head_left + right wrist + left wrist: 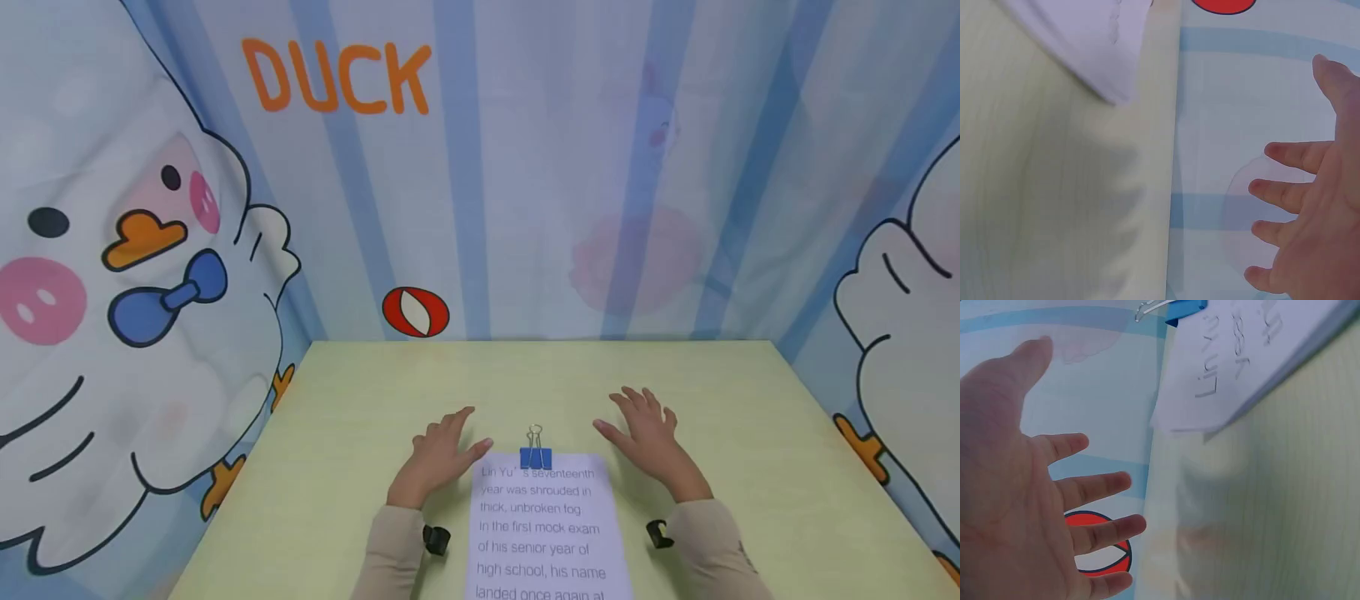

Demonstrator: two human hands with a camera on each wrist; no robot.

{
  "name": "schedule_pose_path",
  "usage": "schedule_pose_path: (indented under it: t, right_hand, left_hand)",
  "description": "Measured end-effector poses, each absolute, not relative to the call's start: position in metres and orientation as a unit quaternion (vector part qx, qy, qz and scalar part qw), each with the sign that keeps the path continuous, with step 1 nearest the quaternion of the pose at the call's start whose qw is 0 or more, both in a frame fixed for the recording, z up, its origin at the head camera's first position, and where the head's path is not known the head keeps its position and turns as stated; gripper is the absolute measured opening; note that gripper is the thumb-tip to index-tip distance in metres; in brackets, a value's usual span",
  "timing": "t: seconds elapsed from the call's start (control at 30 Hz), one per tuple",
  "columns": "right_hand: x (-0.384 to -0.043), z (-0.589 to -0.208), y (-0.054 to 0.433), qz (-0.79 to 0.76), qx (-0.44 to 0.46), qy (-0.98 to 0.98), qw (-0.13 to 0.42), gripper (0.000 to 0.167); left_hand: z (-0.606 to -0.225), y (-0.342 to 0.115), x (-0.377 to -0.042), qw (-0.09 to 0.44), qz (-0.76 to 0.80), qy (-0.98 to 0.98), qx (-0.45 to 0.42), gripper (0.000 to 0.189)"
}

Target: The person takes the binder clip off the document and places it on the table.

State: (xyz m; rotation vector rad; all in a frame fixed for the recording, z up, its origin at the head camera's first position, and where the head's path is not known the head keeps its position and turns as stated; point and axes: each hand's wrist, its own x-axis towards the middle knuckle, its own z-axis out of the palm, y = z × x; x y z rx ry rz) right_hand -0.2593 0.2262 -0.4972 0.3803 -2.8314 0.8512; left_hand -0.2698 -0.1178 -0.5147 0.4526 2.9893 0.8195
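A stack of printed paper sheets (546, 533) lies on the table, its near end cut off by the bottom of the head view. At the middle of its top edge sits a blue binder clip (536, 458) with its wire handles pointing away from me. Just left of the upper left corner hovers my left hand (438, 457), fingers spread and holding nothing. My right hand (654, 440) is raised to the right of the clip, its fingers also apart and the palm bare. In the left wrist view the clip (1186, 309) and a sheet corner show beyond the thumb.
The pale yellow table (360, 392) reaches back to a striped blue curtain (517, 167) with duck drawings on both sides. A black band piece (436, 540) sits at the left cuff, and another (660, 533) at the right cuff.
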Motion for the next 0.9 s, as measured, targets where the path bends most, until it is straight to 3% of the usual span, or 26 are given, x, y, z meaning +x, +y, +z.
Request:
schedule_pose_path:
  t: [0.37,0.67,0.9]
  right_hand:
    - [-0.273,-0.498,0.194,0.344,0.127,-0.927,0.075,0.063]
    - [-0.276,-0.503,0.171,0.376,0.111,-0.918,0.055,0.057]
    - [-0.274,-0.517,0.157,0.384,0.114,-0.915,0.048,0.052]
  left_hand:
    - [-0.518,-0.113,-0.28,0.066,0.331,0.932,0.129,0.069]
    - [-0.517,-0.11,-0.286,0.096,0.327,0.924,0.175,0.068]
    - [-0.516,-0.105,-0.285,0.104,0.317,0.923,0.19,0.053]
